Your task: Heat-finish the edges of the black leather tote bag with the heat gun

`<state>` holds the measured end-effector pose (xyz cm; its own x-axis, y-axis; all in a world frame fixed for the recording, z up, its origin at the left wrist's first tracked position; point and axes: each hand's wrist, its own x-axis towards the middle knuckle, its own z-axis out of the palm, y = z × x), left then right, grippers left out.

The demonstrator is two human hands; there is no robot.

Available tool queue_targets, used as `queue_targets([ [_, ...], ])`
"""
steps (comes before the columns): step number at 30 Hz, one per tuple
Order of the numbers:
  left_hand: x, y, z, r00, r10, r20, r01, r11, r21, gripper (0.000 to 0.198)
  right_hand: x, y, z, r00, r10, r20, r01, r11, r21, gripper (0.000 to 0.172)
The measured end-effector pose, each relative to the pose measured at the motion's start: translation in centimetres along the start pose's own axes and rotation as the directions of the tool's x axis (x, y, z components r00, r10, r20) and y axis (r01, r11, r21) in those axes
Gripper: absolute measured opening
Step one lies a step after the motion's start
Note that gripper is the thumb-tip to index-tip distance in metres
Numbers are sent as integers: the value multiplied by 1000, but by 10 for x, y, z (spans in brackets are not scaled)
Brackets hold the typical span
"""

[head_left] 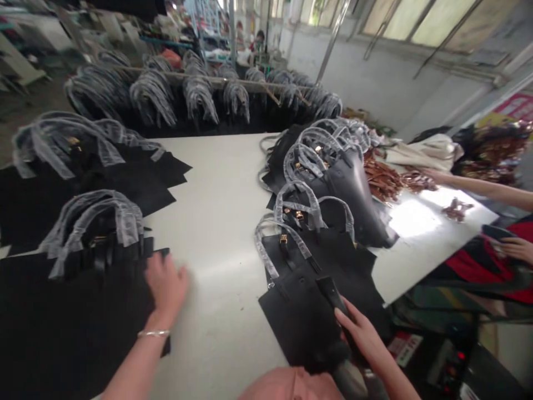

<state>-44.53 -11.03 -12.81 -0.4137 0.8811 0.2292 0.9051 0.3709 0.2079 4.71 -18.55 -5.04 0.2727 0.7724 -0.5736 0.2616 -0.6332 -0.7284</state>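
This is a bag-making workshop, a factory floor rather than a shop. A long white tabletop (220, 222) carries stacks of flat black bag panels (300, 316) with handles (95, 216) wrapped in clear film, the same piece repeated many times over. More wrapped handles hang in rows over a rail (250, 83) behind, a heap of brown straps (383, 180) lies beside part-made bags (353, 189), another person's arm (478, 188) reaches in at the right, and bare walls with high windows (420, 19) close the room.
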Motion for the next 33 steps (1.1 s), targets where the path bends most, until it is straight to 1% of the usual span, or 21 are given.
queue_targets([
  [1,-23,40,2,983,182,22,-177,975,-134,41,2,-3,1,999,4,35,-3,1000,-20,75],
  [2,-50,80,5,924,380,54,-352,895,-273,36,4,-6,1,997,7,76,-4,999,-43,74],
  [3,-78,116,9,821,566,79,-493,771,-402,33,6,-8,1,994,10,113,-2,998,-66,72],
  [4,-106,146,13,679,727,101,-590,623,-513,33,8,-10,1,989,12,146,1,996,-89,70],
  [5,-132,170,18,556,823,113,-627,505,-594,34,10,-12,2,984,15,175,4,994,-111,68],
  [6,-153,186,21,494,861,120,-624,447,-641,35,12,-14,2,980,21,200,6,991,-131,66],
  [7,-170,195,24,451,884,124,-618,409,-671,39,15,-17,3,975,26,219,6,989,-146,64],
  [8,-181,200,27,433,892,129,-612,396,-684,42,18,-20,5,972,31,233,6,988,-155,62],
  [10,-191,199,30,423,896,135,-612,392,-687,46,26,-26,11,966,36,255,5,987,-162,58],
  [12,-189,194,32,416,900,131,-620,386,-684,45,35,-34,19,968,28,250,14,987,-162,55],
  [14,-186,191,32,413,903,117,-628,375,-681,44,42,-41,26,976,-1,217,38,986,-163,56],
  [17,-187,191,35,409,907,99,-646,365,-670,41,42,-47,29,981,-56,184,87,982,-166,60],
  [19,-191,190,38,380,922,75,-668,330,-667,41,35,-47,26,970,-64,235,109,977,-183,62],
  [22,-197,188,46,319,948,15,-702,246,-668,38,20,-42,23,921,-30,388,136,959,-249,63],
  [23,-198,187,49,308,951,-2,-709,228,-667,37,16,-40,24,904,-14,428,144,951,-275,63],
  [24,-199,186,51,306,952,-14,-711,219,-668,35,13,-39,27,891,-1,453,153,941,-300,63],
  [26,-200,186,54,311,950,-32,-707,209,-676,34,11,-41,39,885,10,466,170,924,-343,62],
  [29,-199,187,55,311,950,-33,-691,202,-694,34,17,-50,64,892,-8,452,206,897,-390,62],
  [31,-198,188,52,305,952,-21,-689,205,-695,35,21,-59,79,900,-61,431,252,881,-401,62],
  [33,-197,190,48,298,954,-18,-696,205,-688,34,21,-65,89,900,-128,417,311,859,-407,63],
])
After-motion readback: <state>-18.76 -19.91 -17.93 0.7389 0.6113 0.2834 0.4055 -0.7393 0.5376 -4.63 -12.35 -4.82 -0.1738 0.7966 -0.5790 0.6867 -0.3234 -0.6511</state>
